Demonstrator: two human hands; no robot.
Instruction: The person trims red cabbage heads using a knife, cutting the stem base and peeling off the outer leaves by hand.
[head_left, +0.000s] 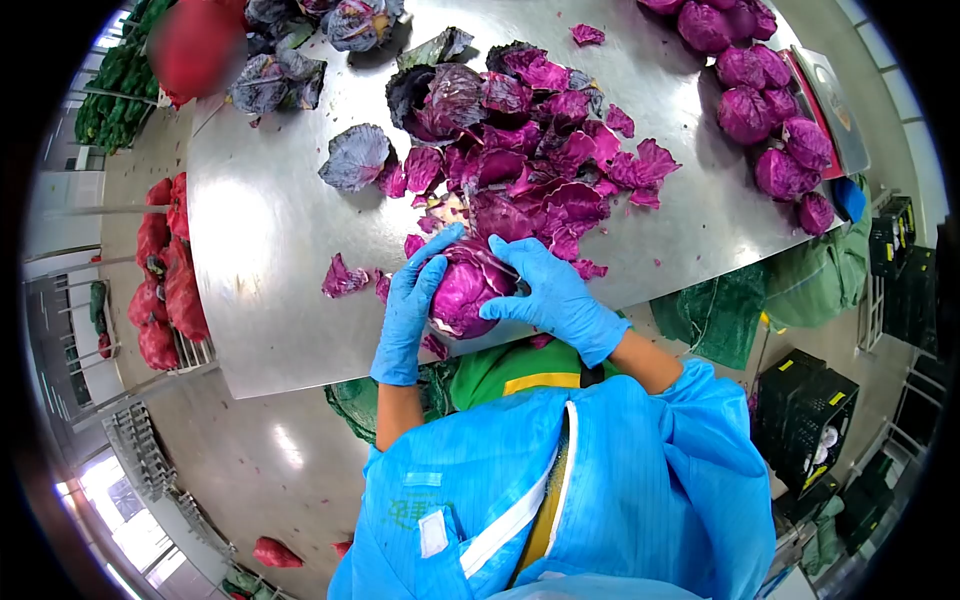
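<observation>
A glossy purple cabbage head sits at the near edge of the steel table, between my blue-gloved hands. My left hand presses along its left side with the fingers curved over the top. My right hand grips it from the right, fingers at the upper side and thumb at the lower right. Just beyond lies a heap of torn purple leaves, some touching the cabbage. Dark outer leaves lie at the far side of the heap.
Untrimmed dark cabbages are at the table's far left, peeled purple cabbages at the far right beside a red-edged board. Red sacks stand left of the steel table; black crates stand on the right.
</observation>
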